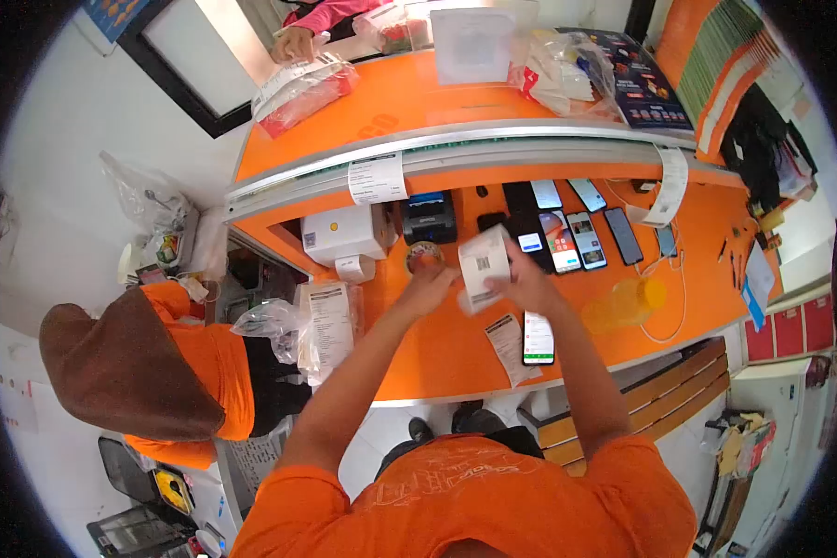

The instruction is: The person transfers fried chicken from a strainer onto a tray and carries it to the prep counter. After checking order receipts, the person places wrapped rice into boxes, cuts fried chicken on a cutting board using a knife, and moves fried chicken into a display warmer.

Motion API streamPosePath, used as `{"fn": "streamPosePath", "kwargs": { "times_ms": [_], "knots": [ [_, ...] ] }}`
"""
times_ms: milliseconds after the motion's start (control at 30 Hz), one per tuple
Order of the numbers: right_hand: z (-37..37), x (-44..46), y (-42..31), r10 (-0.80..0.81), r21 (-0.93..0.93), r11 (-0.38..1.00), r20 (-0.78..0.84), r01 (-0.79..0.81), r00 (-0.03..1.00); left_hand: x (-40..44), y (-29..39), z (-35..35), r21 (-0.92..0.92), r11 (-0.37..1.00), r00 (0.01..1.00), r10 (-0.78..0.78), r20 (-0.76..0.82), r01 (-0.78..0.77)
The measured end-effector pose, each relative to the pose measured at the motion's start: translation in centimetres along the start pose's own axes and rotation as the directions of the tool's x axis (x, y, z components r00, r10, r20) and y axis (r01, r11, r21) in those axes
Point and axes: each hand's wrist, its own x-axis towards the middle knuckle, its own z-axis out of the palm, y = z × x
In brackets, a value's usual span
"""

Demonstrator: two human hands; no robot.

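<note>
My right hand (527,281) is closed on a white printed receipt (483,265) with a square code on it, raised above the orange counter. A paler edge shows under the receipt's lower end. To the left, my left hand (428,286) has its fingers closed at a small round roll of tape (424,255); its thumb side points toward the receipt, and blur hides the exact grip. Below my right hand lies a phone with a lit screen (538,338), beside another long receipt (510,348).
Several phones (587,240) lie to the right, near a yellow bottle (628,302) and a white cable. A black printer (429,218) and a white printer (344,231) stand left. A bag with a receipt (329,321) sits near a co-worker (195,363). Another person's hand (294,44) touches a bag on the upper shelf.
</note>
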Motion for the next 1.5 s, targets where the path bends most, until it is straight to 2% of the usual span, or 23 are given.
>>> {"fn": "streamPosePath", "kwargs": {
  "times_ms": [33,100,133,200,267,367,433,467,500,533,567,600,767,800,900,1000,1100,1167,1233,1400,1433,1467,1500],
  "knots": [
    [1.1,-1.7,1.5,-0.034,-0.105,0.994,0.008,0.035,0.999,-1.8,0.8,0.9,-0.33,0.941,0.996,-0.064,0.056,0.079],
    [5.2,-5.6,1.4,0.005,0.007,1.0,0.057,-0.006,0.998,-7.0,6.2,1.8,-0.783,0.568,0.964,-0.212,0.159,0.254],
    [6.6,-7.2,2.4,0.074,-0.041,0.997,0.035,-0.072,0.997,-7.8,5.4,2.1,-0.917,0.377,0.991,-0.028,0.127,0.129],
    [8.8,-9.7,5.2,0.193,-0.135,0.971,-0.027,-0.195,0.981,-9.6,4.5,2.4,-0.94,0.324,0.994,0.007,0.112,0.103],
    [11.1,-11.9,9.4,0.115,-0.097,0.987,-0.153,-0.131,0.982,-11.4,3.9,2.5,-0.942,0.334,0.998,0.034,0.051,0.037],
    [13.2,-14.8,10.9,0.184,-0.174,0.956,-0.271,-0.237,0.945,-12.6,3.8,2.5,-0.818,0.573,0.999,0.045,-0.017,-0.04],
    [14.5,-16.4,10.9,0.363,-0.149,0.898,-0.279,-0.413,0.889,-12.0,1.4,3.5,-0.645,0.756,0.991,0.037,-0.127,-0.11],
    [15.4,-17.1,12.4,0.309,-0.028,0.944,-0.285,-0.33,0.908,-12.1,0.1,4.6,-0.537,0.832,0.983,0.05,-0.177,-0.139],
    [15.9,-18.0,13.2,0.345,-0.167,0.892,-0.348,-0.419,0.872,-12.8,-1.1,5.9,-0.152,0.965,0.928,0.152,-0.34,-0.213],
    [16.2,-18.6,13.9,0.364,-0.299,0.812,-0.411,-0.501,0.836,-13.5,-1.7,6.8,0.266,0.94,0.84,0.317,-0.44,-0.215],
    [16.4,-19.0,14.6,0.365,-0.42,0.706,-0.474,-0.57,0.801,-14.0,-2.2,7.5,0.465,0.855,0.802,0.436,-0.408,-0.229],
    [16.0,-20.1,19.2,0.327,-0.36,0.778,-0.469,-0.515,0.821,-14.5,-2.5,8.2,0.643,0.734,0.751,0.548,-0.369,-0.219],
    [16.9,-22.7,19.8,0.298,-0.319,0.797,-0.53,-0.512,0.794,-18.7,-3.7,11.7,0.427,0.674,0.785,0.597,0.167,-0.603],
    [16.9,-22.9,19.5,0.272,-0.328,0.81,-0.527,-0.487,0.806,-19.2,-3.4,12.0,0.446,0.676,0.79,0.599,0.13,-0.586],
    [17.3,-22.9,19.9,0.389,-0.035,0.877,-0.536,-0.479,0.75,-19.5,-2.8,12.6,0.503,0.67,0.798,0.599,0.069,-0.546],
    [17.2,-22.3,25.6,0.486,0.298,0.87,-0.39,-0.393,0.782,-19.6,-3.1,13.4,0.538,0.664,0.821,0.563,0.097,-0.519],
    [16.0,-21.9,25.8,0.403,0.141,0.915,-0.341,-0.378,0.849,-19.3,-2.6,13.6,0.531,0.682,0.838,0.535,0.108,-0.504],
    [15.7,-21.5,25.3,0.375,-0.136,0.887,-0.346,-0.441,0.86,-19.7,-2.3,13.6,0.521,0.706,0.855,0.51,0.096,-0.48],
    [15.4,-21.5,24.5,0.394,-0.183,0.858,-0.364,-0.479,0.844,-19.5,-2.8,13.9,0.54,0.698,0.858,0.504,0.097,-0.471],
    [15.2,-22.3,24.1,0.547,0.443,0.796,-0.234,-0.413,0.804,-19.9,-2.1,14.3,0.581,0.683,0.847,0.531,0.021,-0.443],
    [15.1,-22.4,25.8,0.426,-0.028,0.9,-0.155,-0.435,0.891,-19.8,-2.0,14.4,0.598,0.684,0.864,0.503,0.028,-0.418],
    [14.7,-22.2,27.4,0.342,-0.487,0.818,-0.019,-0.308,0.939,-19.8,-1.8,14.5,0.614,0.683,0.879,0.476,0.037,-0.396],
    [14.2,-22.2,29.4,0.315,-0.824,0.564,0.143,-0.064,0.938,-19.8,-1.7,14.6,0.615,0.687,0.886,0.463,0.041,-0.387]
  ]
}}
